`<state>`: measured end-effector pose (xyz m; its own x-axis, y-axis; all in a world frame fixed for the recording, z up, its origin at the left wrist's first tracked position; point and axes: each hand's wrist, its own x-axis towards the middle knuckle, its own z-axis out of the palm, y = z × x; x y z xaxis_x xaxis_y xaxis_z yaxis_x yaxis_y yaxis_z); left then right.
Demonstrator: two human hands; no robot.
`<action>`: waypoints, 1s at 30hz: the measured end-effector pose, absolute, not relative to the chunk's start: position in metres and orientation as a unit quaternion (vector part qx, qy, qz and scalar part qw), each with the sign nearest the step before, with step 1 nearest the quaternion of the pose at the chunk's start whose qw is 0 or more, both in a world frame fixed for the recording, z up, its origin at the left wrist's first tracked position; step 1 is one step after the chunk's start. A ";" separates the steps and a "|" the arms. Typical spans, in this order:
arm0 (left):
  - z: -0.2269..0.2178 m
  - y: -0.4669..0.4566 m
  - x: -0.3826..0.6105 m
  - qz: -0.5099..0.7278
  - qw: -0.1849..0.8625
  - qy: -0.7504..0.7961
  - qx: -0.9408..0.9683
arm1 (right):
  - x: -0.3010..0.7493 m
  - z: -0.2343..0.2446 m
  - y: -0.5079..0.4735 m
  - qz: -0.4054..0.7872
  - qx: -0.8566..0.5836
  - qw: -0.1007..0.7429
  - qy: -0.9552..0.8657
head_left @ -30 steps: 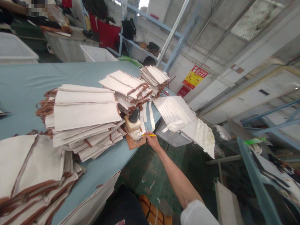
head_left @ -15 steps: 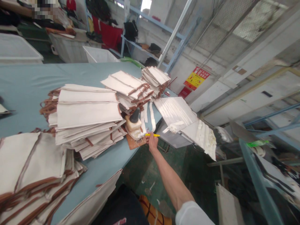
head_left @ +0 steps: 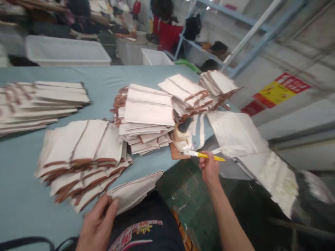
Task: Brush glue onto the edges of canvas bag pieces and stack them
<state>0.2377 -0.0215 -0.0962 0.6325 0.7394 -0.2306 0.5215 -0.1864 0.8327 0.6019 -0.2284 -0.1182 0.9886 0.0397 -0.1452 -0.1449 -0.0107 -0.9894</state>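
My right hand (head_left: 210, 170) is closed round the yellow handle of a paintbrush (head_left: 217, 158). The brush's white-smeared bristles point left, close to a cream plastic container (head_left: 180, 136) with a dark cone-shaped top, which stands on a brown board (head_left: 176, 152) at the table edge. With thumb and fingers, my left hand (head_left: 101, 219) pinches a cream fabric piece (head_left: 136, 190) at the table's near edge, above my dark apron. Just beyond it lies a stack of cream fabric pieces with brown edging (head_left: 86, 143). Another such stack (head_left: 149, 109) is beside the container.
More cream stacks lie at the table's far left (head_left: 60, 94) and back right (head_left: 180, 85). White strips (head_left: 201, 130) rest by the container. A lower surface with white sheets (head_left: 235, 129) adjoins on the right. White bins (head_left: 68, 48) stand behind the blue-green table (head_left: 104, 75).
The view has swung left. My left hand has come into view, gripping the fabric piece. The brush, still in my right hand, is now tilted away from the container, its bristles white.
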 end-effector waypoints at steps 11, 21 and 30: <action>-0.037 -0.018 0.237 0.157 0.557 0.502 0.643 | 0.495 -0.032 -0.123 0.396 -0.535 0.744 -0.058; -0.023 -0.050 0.181 0.171 0.667 0.476 0.547 | 0.387 0.005 -0.055 0.541 -0.488 0.669 -0.150; -0.016 -0.059 0.089 0.291 0.311 0.415 0.804 | 0.314 0.047 -0.059 0.448 -0.533 0.663 -0.273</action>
<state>0.0895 -0.0591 -0.0163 0.4864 0.8484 0.2090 0.4863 -0.4616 0.7419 0.3144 -0.0588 0.0472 0.4488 0.8861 -0.1156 -0.3030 0.0292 -0.9525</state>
